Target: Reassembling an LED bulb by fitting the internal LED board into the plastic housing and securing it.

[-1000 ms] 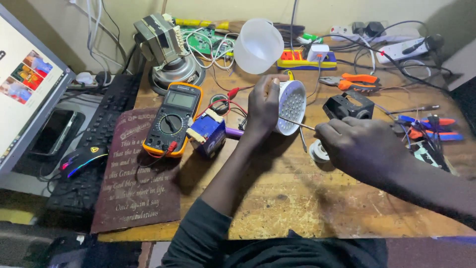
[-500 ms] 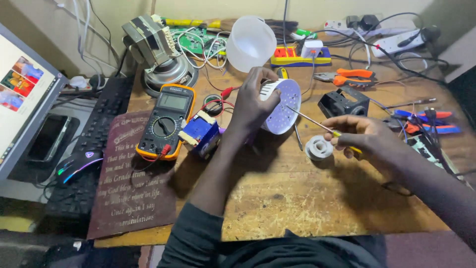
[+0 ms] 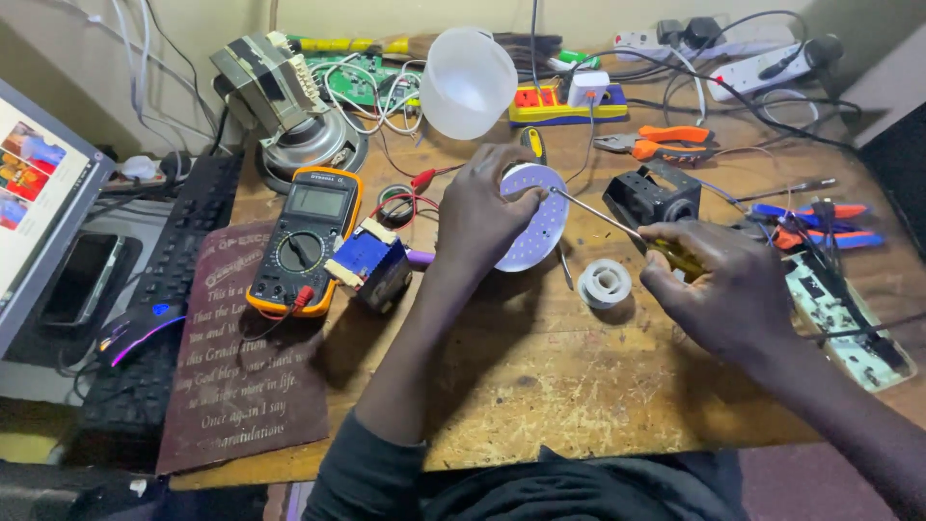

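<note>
Left hand grips white LED disc, tilted on edge above tabletop, centre-far. Right hand clenched round screwdriver handle; tip touches disc face near upper rim. Solder spool lies just below shaft, multimeter left of it.

Step, as judged: working screw on disc. Next needs steady disc, tip seated square.

Disc half hidden by left hand; screwdriver handle buried in right hand; monitor cropped.
</note>
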